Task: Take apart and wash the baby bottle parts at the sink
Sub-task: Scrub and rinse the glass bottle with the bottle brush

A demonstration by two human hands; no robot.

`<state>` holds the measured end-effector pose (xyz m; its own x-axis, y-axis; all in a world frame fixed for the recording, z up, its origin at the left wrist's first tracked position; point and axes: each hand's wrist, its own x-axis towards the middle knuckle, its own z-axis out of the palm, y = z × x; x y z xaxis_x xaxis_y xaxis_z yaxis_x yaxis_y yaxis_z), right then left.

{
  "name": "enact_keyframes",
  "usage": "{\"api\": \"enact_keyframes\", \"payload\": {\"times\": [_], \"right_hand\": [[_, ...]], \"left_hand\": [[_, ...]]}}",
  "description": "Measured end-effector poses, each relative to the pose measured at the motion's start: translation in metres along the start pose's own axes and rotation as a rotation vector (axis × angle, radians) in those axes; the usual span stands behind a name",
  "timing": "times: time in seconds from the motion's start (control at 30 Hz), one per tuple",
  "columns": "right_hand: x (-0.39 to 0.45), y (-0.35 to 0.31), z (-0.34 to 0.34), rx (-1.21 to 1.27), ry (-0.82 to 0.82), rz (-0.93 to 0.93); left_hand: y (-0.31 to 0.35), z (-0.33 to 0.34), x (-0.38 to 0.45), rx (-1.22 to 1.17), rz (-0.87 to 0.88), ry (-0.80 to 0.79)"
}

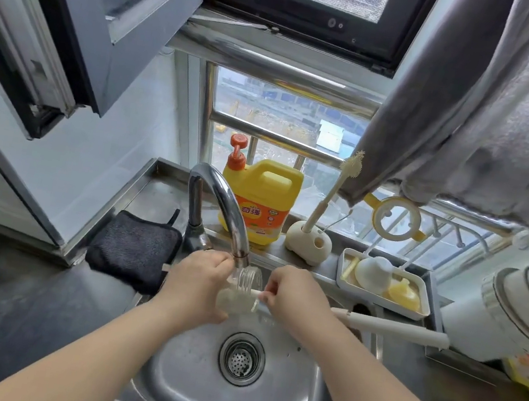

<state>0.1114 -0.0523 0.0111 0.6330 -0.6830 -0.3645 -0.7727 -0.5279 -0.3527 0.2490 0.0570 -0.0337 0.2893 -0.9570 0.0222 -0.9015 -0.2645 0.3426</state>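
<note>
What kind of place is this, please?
Most likely a small home kitchen, at the sink under a window. A steel sink with a curved faucet, a yellow dish soap jug and a tray of bottle parts suggest it.

we see a clear glass bottle [242,287] and a white brush handle [392,328] over the steel-grey sink [192,386]. there's a yellow detergent jug [265,200] with an orange pump and orange label, a black cloth [134,249], a cream brush stand [308,245], a white tray [378,301] holding white and yellow parts, and a grey curtain [495,115].
</note>
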Motion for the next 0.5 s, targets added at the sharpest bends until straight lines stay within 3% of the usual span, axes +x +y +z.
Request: {"api": "enact_keyframes", "payload": {"times": [0.5], "right_hand": [[-0.010,0.013,-0.007,0.122,-0.036,0.031]], "left_hand": [[-0.010,-0.003,-0.004,0.045,-0.070,0.057]]}}
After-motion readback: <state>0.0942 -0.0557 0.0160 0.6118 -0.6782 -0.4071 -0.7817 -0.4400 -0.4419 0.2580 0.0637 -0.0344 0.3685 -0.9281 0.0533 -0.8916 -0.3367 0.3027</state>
